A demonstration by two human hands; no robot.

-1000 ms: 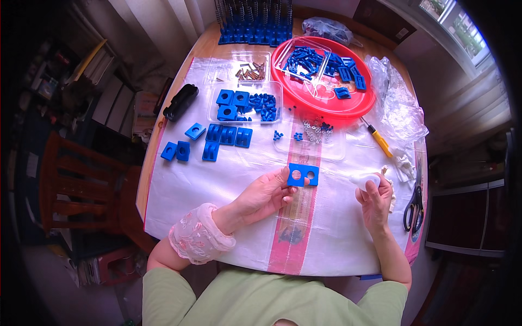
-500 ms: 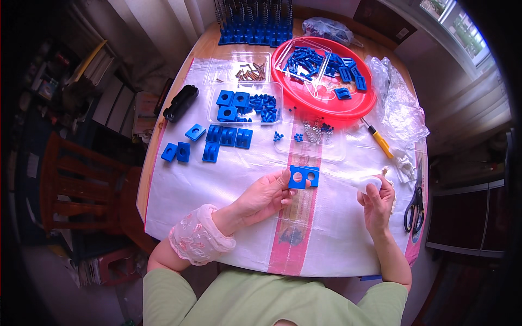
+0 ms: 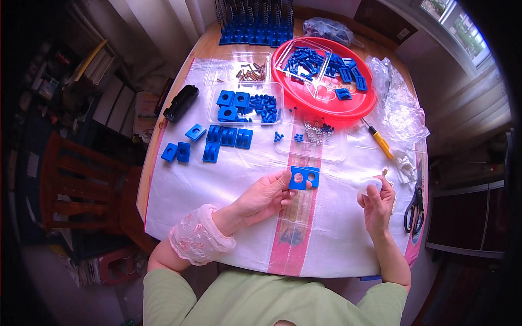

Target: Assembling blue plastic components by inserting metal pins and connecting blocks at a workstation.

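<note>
Between thumb and fingers, my left hand (image 3: pixel 267 196) pinches a blue plastic piece with two round holes (image 3: pixel 304 177), held above the red-striped middle of the table cover. My right hand (image 3: pixel 377 204) is closed round a small white bottle (image 3: pixel 370 185) with its narrow end pointing left, toward the blue piece but apart from it. Ahead and to the left lie several loose blue blocks (image 3: pixel 228 137). A clear plastic box (image 3: pixel 210 107) beyond them holds square blue blocks with holes and small blue cone-shaped parts.
A red round tray (image 3: pixel 356 111) carries blue parts under a clear lid. Screws (image 3: pixel 251 72) lie in another clear box. Metal nuts (image 3: pixel 318 132) sit on a clear lid. A yellow-handled screwdriver (image 3: pixel 382 145), black scissors (image 3: pixel 414 212), plastic bags (image 3: pixel 399 103) and a black case (image 3: pixel 181 103) lie around.
Almost nothing differs. Both hands keep their grip, with the blue piece and the white bottle in nearly the same places.
</note>
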